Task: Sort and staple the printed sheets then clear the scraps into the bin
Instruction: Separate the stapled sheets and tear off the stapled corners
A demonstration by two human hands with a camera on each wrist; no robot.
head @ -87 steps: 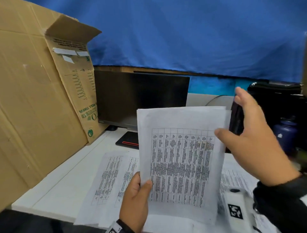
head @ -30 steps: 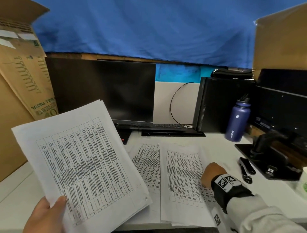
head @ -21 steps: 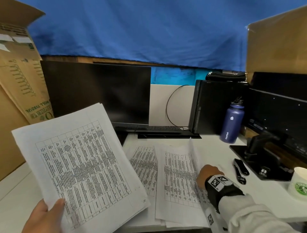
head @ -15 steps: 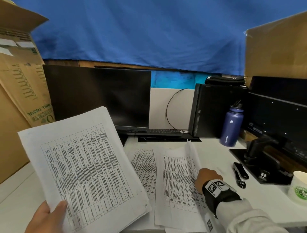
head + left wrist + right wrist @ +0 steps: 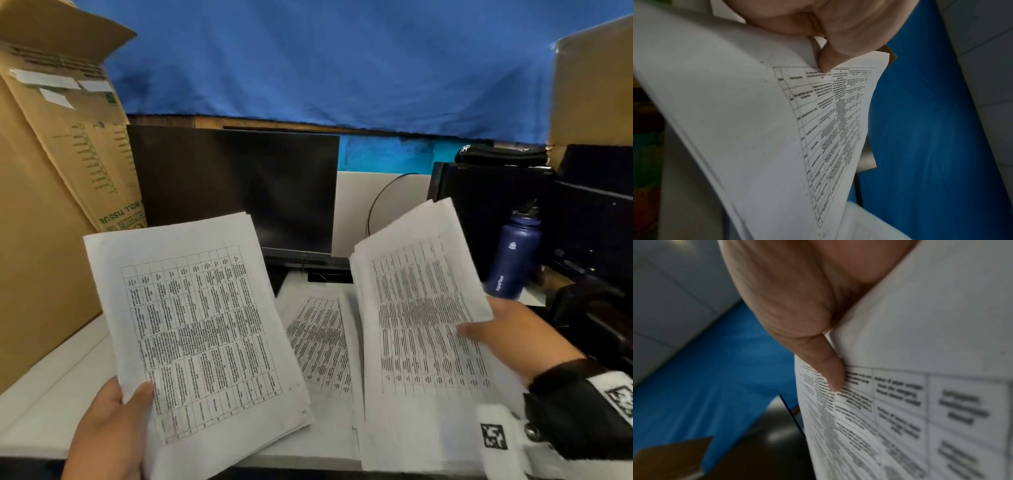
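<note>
My left hand [image 5: 113, 421] grips the bottom left corner of a stack of printed sheets [image 5: 198, 335], held tilted above the desk; in the left wrist view its thumb [image 5: 826, 65] presses on the printed table of the same stack [image 5: 777, 129]. My right hand [image 5: 507, 335] pinches the right edge of a second bundle of printed sheets [image 5: 421, 325], lifted off the desk. The right wrist view shows the thumb [image 5: 828, 369] on top of that bundle [image 5: 920, 386]. More printed sheets [image 5: 318, 342] lie flat on the white desk [image 5: 51, 394] between the two. No stapler is seen.
A dark monitor [image 5: 239, 192] stands at the back. A large cardboard box [image 5: 51, 188] is at the left. A blue water bottle [image 5: 513, 257] and black equipment [image 5: 589, 240] crowd the right side. Blue cloth [image 5: 325, 61] hangs behind.
My right hand has picked up the bundle that lay on the desk and raised it. The left hand still holds its stack, now a little more to the right.
</note>
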